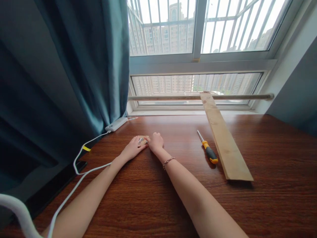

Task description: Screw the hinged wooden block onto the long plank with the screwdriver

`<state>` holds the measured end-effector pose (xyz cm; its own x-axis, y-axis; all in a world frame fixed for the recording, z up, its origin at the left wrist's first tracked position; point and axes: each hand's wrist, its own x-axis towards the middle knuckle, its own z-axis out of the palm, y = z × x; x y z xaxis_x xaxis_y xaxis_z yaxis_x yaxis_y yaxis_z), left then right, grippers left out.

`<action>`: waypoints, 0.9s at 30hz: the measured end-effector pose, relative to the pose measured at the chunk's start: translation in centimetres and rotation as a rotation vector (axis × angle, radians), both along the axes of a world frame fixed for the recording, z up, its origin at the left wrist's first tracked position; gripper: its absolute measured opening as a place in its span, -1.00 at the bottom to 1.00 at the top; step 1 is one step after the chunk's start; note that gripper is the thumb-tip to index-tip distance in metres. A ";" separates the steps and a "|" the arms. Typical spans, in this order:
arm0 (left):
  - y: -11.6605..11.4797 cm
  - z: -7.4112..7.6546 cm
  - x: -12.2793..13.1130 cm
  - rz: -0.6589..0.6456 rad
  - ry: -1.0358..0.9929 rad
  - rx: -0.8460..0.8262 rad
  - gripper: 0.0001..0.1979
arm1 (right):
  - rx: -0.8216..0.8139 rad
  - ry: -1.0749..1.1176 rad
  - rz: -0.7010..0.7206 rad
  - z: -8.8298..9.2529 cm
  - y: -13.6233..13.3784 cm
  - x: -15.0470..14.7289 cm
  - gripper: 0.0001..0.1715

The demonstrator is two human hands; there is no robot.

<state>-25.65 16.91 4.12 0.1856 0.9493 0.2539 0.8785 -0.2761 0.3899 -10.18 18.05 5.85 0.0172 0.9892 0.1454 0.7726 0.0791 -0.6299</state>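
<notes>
Near the middle of the brown table, my left hand [133, 148] lies over a small, shiny, partly clear piece [141, 141] with tan and whitish patches, perhaps a little packet. Its fingers hold the near and left sides of that piece against the wood. My right hand [156, 142] is curled up at the piece's right edge, fingertips close to the left thumb. What the right fingers pinch is hidden behind the hand. Off to the right lies a screwdriver [209, 150] with a yellow and black handle, its shaft pointing away from me.
A long wooden board [226, 142] leans from the table onto a rail [173, 98] at the window. A white power strip [117, 124] sits by the blue curtain [109, 66]. Its white cable [76, 158] runs along the left, by my left forearm.
</notes>
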 end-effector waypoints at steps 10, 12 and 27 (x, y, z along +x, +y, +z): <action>0.7 -1.4 -0.6 0.000 0.023 0.030 -0.37 | -0.022 0.028 0.004 -0.8 1.0 1.3 -0.72; 0.7 -1.5 -0.6 -0.005 0.022 0.036 -0.39 | -0.024 0.035 -0.005 -0.8 1.0 1.2 -0.64; 0.3 -1.4 -0.3 0.048 0.065 -0.028 -0.30 | -0.053 0.065 -0.007 -0.8 1.3 1.4 -0.61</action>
<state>-25.96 17.24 2.73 0.1546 0.9641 0.2160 0.9141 -0.2225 0.3390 -8.77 19.36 5.01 0.0315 0.9953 0.0916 0.7304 0.0396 -0.6818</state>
